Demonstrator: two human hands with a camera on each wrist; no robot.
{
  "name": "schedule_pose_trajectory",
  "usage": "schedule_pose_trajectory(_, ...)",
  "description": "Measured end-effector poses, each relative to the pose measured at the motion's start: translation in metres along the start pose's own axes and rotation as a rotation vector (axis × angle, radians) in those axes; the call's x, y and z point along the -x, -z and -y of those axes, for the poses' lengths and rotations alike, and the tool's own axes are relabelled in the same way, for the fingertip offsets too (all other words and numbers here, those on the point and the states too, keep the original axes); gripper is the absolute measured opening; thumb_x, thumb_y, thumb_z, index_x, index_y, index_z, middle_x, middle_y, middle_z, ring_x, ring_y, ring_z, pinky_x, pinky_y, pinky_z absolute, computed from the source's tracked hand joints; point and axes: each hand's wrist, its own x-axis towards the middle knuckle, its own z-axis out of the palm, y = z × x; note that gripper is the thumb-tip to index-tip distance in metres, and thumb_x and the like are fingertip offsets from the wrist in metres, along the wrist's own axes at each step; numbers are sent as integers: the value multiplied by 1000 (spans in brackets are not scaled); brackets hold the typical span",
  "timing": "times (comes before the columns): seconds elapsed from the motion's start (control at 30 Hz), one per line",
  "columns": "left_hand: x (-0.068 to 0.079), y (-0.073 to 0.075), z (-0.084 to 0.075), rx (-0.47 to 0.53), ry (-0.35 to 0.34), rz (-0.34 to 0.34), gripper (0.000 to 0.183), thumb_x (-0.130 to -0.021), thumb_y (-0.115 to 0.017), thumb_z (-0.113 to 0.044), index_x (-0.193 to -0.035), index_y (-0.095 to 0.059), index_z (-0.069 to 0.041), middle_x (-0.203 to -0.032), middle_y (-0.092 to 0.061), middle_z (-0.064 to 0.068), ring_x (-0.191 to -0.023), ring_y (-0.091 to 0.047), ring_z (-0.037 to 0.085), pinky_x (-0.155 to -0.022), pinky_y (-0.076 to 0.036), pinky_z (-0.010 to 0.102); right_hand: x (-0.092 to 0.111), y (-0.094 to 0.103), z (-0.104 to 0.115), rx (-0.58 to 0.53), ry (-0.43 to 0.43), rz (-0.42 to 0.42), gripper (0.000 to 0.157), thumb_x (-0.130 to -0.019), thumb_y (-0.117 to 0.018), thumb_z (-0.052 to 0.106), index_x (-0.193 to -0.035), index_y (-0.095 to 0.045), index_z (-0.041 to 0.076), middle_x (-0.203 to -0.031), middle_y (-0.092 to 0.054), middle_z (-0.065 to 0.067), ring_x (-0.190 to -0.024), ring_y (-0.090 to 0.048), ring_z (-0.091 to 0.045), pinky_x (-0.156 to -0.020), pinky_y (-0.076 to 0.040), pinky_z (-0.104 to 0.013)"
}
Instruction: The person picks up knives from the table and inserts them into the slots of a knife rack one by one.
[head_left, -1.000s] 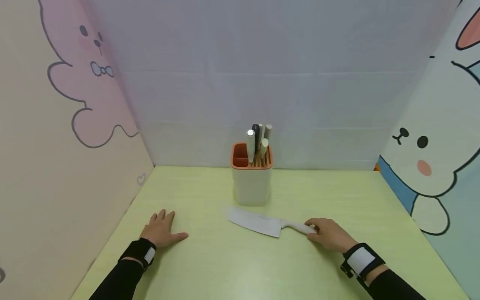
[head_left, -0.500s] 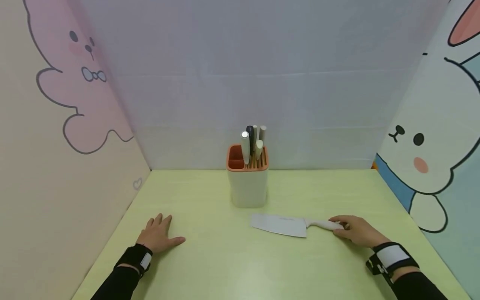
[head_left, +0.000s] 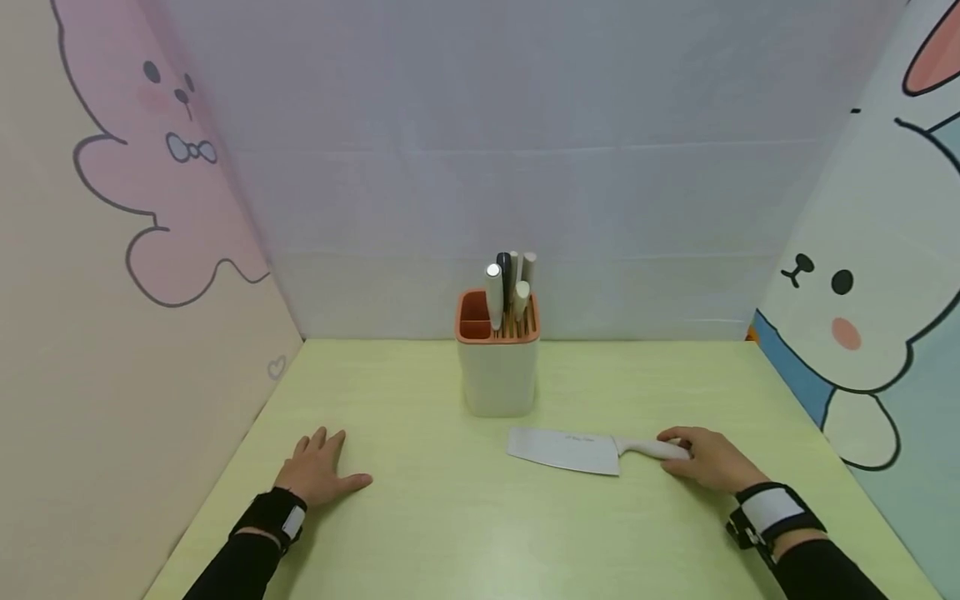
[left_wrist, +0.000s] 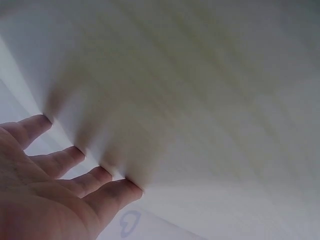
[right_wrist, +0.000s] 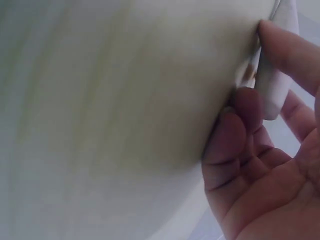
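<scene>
A cleaver with a white handle lies flat over the table, its blade pointing left. My right hand pinches the end of that handle between thumb and fingers. In the right wrist view the cleaver handle sits between thumb and fingers, and the other fingers curl against the tabletop. Over on the left, my left hand rests on the table with fingers spread and holds nothing. Its fingertips touch the surface in the left wrist view.
Behind the cleaver stands a white knife block with an orange top, several knife handles upright in it. The pale yellow table meets a grey-white back wall and cartoon-printed side walls.
My right hand has drawn the cleaver to the right, and the blade has turned closer to level across the view. During the last half second it barely moves. My left hand stays in place.
</scene>
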Motion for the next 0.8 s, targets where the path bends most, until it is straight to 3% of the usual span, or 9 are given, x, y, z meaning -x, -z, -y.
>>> schedule_pose_trajectory(0.6,2,5,-5,-8,1,1,111,-64,-51,-82,-137,-40,1,-139,-31,35,-121,-26,58,-85,-32,74,2,-3,-6,-7,12,-18,51,-78,-69,43,-117,-61,11,-96,-60,-4,-79,-51,-16,-66,-45,-36)
schedule_pose_trajectory(0.8,1,2,-3,-17,0,-8,112,-63,-49,-84,-136,-41,1,-138,-32,35,-120,-28,58,-83,-34,73,4,2,-1,-122,27,-16,41,-81,-68,37,-113,-60,12,-90,-59,-3,-70,-49,-16,-59,-44,-32)
